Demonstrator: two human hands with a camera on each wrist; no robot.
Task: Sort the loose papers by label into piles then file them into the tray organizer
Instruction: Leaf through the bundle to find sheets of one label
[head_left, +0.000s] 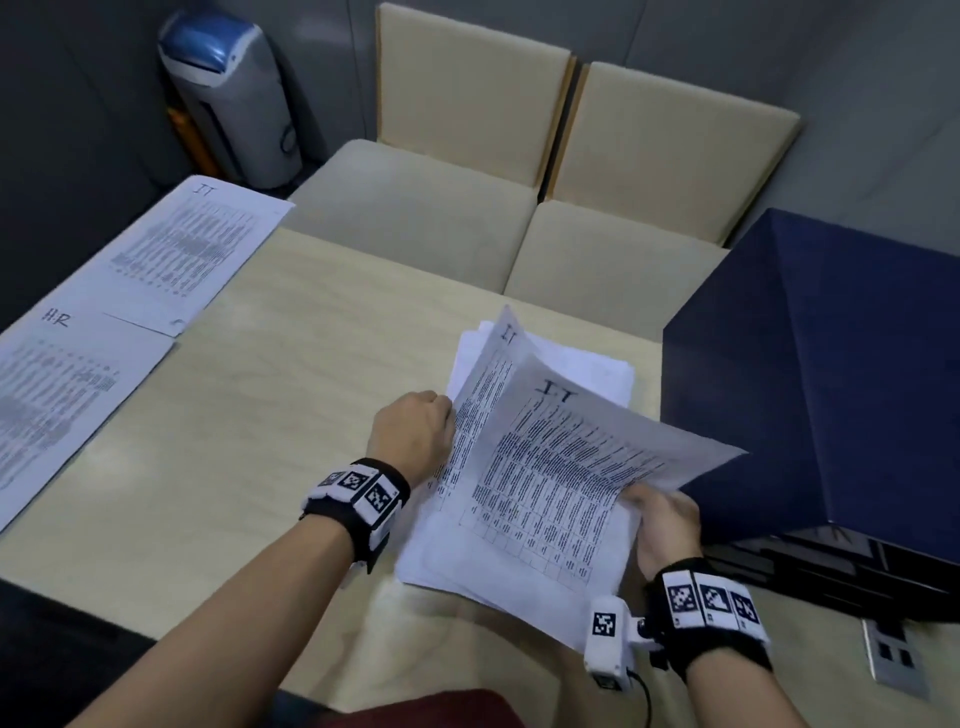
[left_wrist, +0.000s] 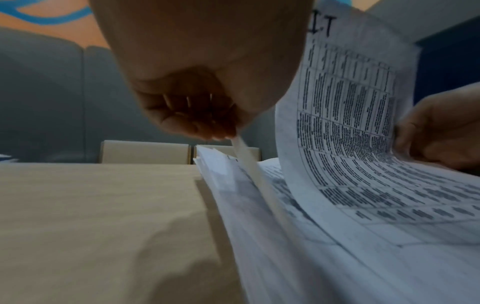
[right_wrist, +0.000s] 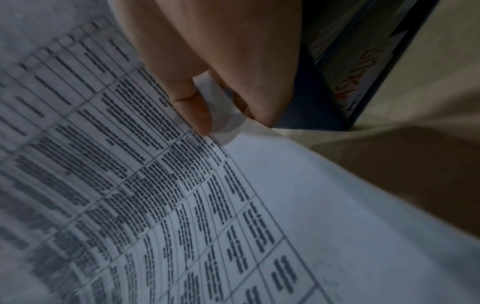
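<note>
Right now both hands are on the stack of white printed loose papers (head_left: 519, 545) lying on the pale wood-grain table (head_left: 291, 405), just beside the dark navy blue tray organizer (head_left: 831, 374) at the right. The right hand (head_left: 667, 525) pinches the near right edge of the top sheet marked "IT" (head_left: 582, 457), thumb on the printed face, and that sheet arches up off the pile. Over on the other side, the left hand (head_left: 413, 434) is curled, its fingertips (left_wrist: 205, 127) pinching the raised left edge of another "IT" sheet (head_left: 480, 405) just under it; the wrist view shows that thin white edge (left_wrist: 249, 162) caught between them.

Well apart at the table's left edge lie two sorted piles: the far white pile headed "IT" (head_left: 192, 254) and the nearer white pile headed "HR" (head_left: 62, 395), edges overlapping slightly. Beyond the table stand two cream cushioned chairs (head_left: 519, 171), with a grey and blue bin (head_left: 234, 98) further left.
</note>
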